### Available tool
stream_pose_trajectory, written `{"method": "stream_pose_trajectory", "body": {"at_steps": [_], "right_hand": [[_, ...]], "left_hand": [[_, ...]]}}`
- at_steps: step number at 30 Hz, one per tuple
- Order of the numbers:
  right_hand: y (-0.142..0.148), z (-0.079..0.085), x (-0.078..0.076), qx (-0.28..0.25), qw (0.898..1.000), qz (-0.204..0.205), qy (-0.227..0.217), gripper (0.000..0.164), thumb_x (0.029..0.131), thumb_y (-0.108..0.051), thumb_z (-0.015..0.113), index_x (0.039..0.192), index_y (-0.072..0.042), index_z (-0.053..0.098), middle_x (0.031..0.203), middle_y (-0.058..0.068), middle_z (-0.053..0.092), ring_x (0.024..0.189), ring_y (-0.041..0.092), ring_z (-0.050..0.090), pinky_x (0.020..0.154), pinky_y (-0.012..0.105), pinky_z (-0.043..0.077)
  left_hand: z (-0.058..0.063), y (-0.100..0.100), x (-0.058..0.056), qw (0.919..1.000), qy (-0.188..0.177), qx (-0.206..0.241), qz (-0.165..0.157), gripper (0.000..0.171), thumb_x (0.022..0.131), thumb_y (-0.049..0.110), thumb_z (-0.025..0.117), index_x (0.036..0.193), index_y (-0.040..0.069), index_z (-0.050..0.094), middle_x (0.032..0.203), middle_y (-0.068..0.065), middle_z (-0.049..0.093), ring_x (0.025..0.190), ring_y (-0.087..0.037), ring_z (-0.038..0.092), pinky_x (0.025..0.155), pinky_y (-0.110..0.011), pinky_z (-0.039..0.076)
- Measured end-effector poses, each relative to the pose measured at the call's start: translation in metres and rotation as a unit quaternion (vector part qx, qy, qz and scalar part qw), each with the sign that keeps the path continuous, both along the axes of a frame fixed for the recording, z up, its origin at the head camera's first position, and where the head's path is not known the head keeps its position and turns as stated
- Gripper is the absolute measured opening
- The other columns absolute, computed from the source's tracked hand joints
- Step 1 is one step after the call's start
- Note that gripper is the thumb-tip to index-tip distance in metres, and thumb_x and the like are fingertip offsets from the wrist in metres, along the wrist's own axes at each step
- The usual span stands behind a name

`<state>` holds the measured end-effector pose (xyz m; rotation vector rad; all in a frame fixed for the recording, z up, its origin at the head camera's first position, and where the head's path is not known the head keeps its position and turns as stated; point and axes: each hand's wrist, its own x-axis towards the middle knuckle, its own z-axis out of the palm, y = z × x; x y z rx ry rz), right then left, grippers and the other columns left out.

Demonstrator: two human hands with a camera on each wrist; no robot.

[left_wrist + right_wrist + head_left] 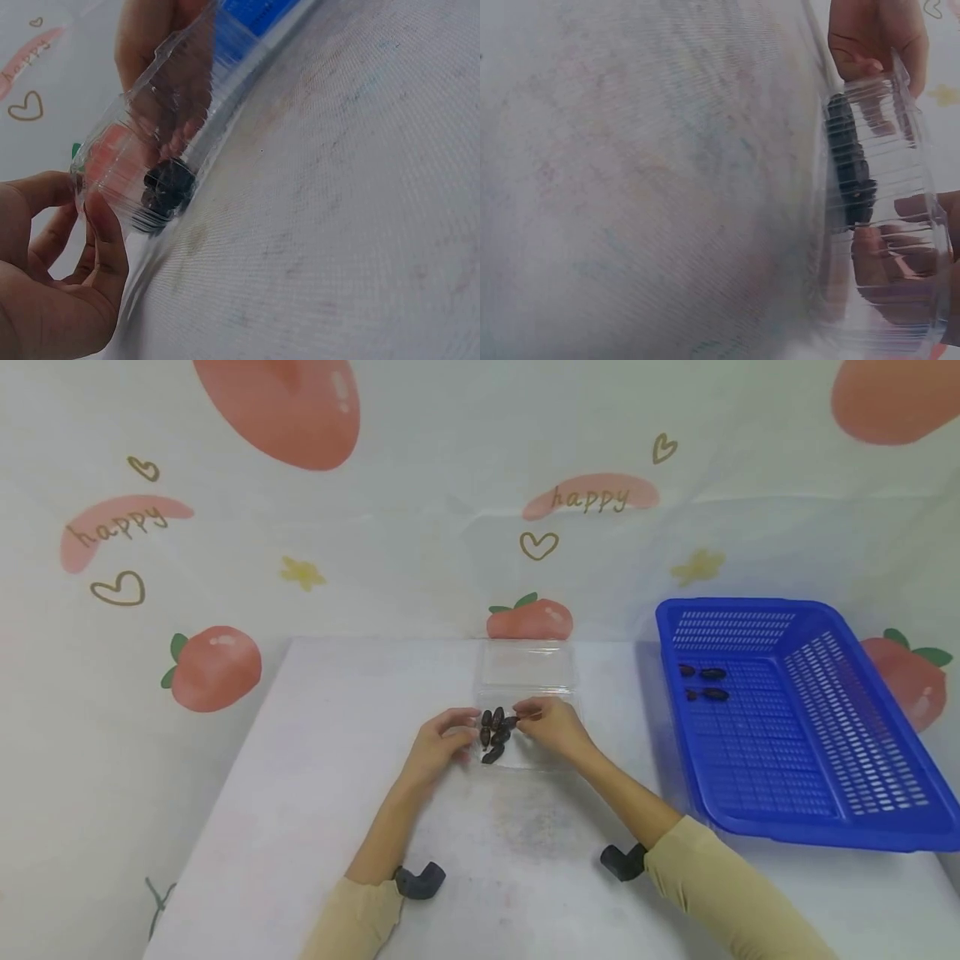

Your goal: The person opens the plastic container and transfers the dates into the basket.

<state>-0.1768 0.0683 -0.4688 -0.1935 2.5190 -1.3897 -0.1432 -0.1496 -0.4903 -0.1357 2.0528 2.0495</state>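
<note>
A clear plastic clamshell box (pixel 540 758) lies on the table with its lid (pixel 527 665) folded back. Several dark, oval, date-like fruits (pixel 485 737) are grouped in its left half. My left hand (pixel 438 747) is at the box's left side; in the left wrist view, its thumb and fingers (pixel 105 217) pinch the clear rim. From the right, my right hand (pixel 553 727) reaches into the box, pinching one dark fruit (pixel 512 722) beside the group. Through the ribbed wall in the right wrist view, the right fingertips (pixel 866 244) are right at the dark fruits (pixel 847 161).
A blue perforated plastic basket (pixel 750 828) stands on the right of the table, with several dark fruits (pixel 715 694) near its far left corner. A white cloth backdrop (pixel 420 568) with printed strawberries hangs behind. Black curved pieces (pixel 422 881) sit at both wrists.
</note>
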Motion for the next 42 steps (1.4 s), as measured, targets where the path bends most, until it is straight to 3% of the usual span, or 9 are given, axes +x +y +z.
{"method": "stream_pose_trajectory", "body": {"at_steps": [10, 22, 34, 42], "right_hand": [[-0.005, -0.005, -0.004, 0.032, 0.999, 0.023, -0.033, 0.028, 0.081, -0.009, 0.078, 0.108, -0.002, 0.075, 0.095, 0.007, 0.074, 0.087, 0.017, 0.067, 0.071, 0.026, 0.052], [-0.01, -0.004, -0.003, 0.086, 0.995, 0.054, -0.01, 0.012, 0.081, -0.012, 0.079, 0.092, -0.006, 0.078, 0.072, -0.001, 0.063, 0.065, 0.012, 0.051, 0.055, 0.022, 0.039], [-0.009, 0.003, -0.003, 0.108, 0.993, 0.052, -0.016, 0.012, 0.093, -0.018, 0.068, 0.097, -0.008, 0.072, 0.086, 0.001, 0.067, 0.078, 0.016, 0.057, 0.069, 0.028, 0.047], [-0.003, 0.008, -0.005, 0.071, 0.995, 0.066, -0.009, 0.015, 0.089, -0.016, 0.072, 0.102, -0.008, 0.073, 0.088, 0.002, 0.069, 0.08, 0.016, 0.061, 0.068, 0.028, 0.05]], "left_hand": [[-0.002, 0.0, -0.001, 1.0, -0.004, 0.002, -0.005, 0.039, 0.086, 0.005, 0.07, 0.126, 0.005, 0.066, 0.12, -0.017, 0.06, 0.079, -0.015, 0.058, 0.066, -0.027, 0.054], [-0.001, -0.001, 0.002, 1.0, 0.001, 0.001, -0.006, 0.04, 0.087, 0.008, 0.07, 0.126, 0.006, 0.065, 0.121, -0.015, 0.06, 0.076, -0.015, 0.058, 0.065, -0.026, 0.054], [0.0, -0.002, -0.001, 0.9999, 0.004, -0.002, -0.016, 0.042, 0.088, 0.006, 0.069, 0.129, 0.003, 0.063, 0.123, -0.02, 0.058, 0.079, -0.014, 0.057, 0.064, -0.026, 0.054], [0.0, -0.002, 0.001, 1.0, -0.001, -0.002, -0.006, 0.038, 0.086, 0.006, 0.069, 0.124, 0.007, 0.067, 0.116, -0.014, 0.06, 0.078, -0.016, 0.056, 0.063, -0.027, 0.054]]}}
